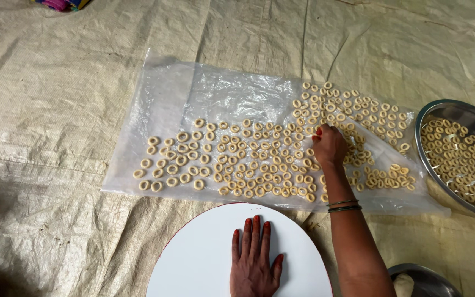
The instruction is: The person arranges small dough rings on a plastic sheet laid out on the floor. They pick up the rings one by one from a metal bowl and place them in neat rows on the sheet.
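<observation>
While most of the clear plastic sheet (204,93) spread on the beige woven floor mat (56,110) already carries rows of small pale dough rings (237,159), bare at the far left corner, toward ten o'clock. Right hand (330,146) reaching out at one o'clock, fingers pressed together among the rings, seemingly pinching one, though hard to tell. Left hand (255,258) spread flat, palm down, on a white oval board with a red edge (204,258) at six o'clock. More rings heaped in a round steel bowl (441,110) at three o'clock. Well along, judging by coverage; space left.
</observation>
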